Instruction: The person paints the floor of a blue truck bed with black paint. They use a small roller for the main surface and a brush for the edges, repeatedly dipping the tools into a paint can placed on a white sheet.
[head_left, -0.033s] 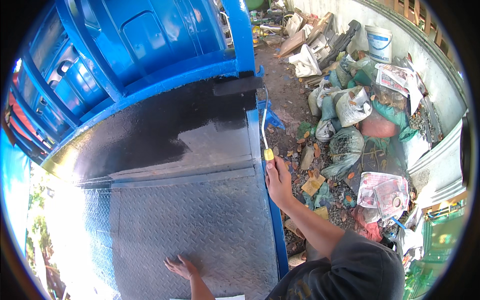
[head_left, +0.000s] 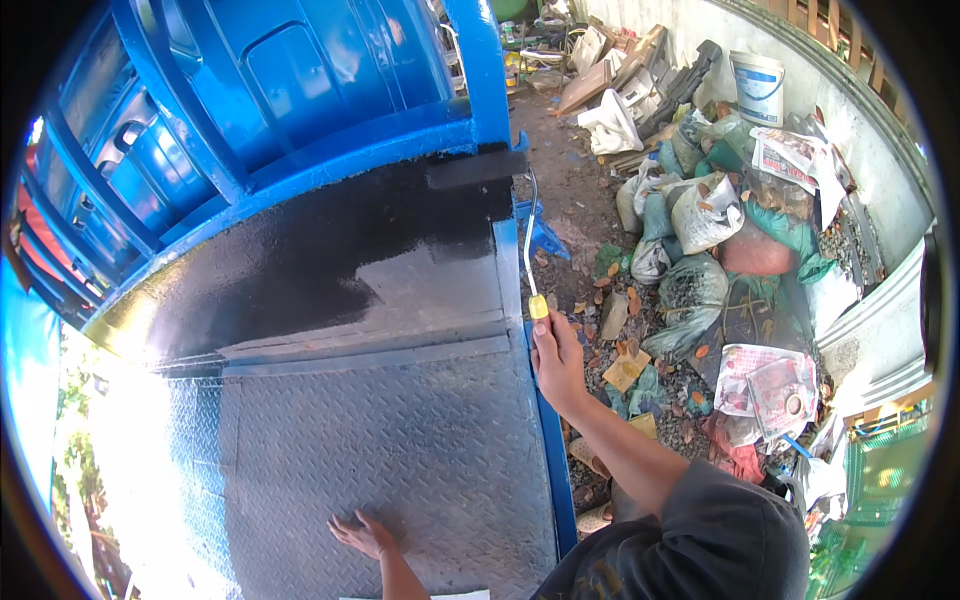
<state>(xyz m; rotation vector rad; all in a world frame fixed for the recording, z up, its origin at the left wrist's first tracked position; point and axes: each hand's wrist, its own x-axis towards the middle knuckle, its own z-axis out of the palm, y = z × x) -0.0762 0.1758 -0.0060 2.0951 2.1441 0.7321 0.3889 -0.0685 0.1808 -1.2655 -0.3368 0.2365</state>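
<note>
My right hand is closed around the red and yellow handle of a paint roller. The roller's bent wire runs up to a dark roller sleeve, which lies against the top right corner of a metal panel. Wet black paint covers much of that panel. A bare grey patch shows at its lower right. Fingers spread, my left hand rests on a grey diamond-plate sheet below the panel and holds nothing.
Blue rails and a shiny blue vehicle body stand beyond the panel. To the right lie filled sacks, newspapers and scrap boards along a white wall. A white bucket sits near the wall.
</note>
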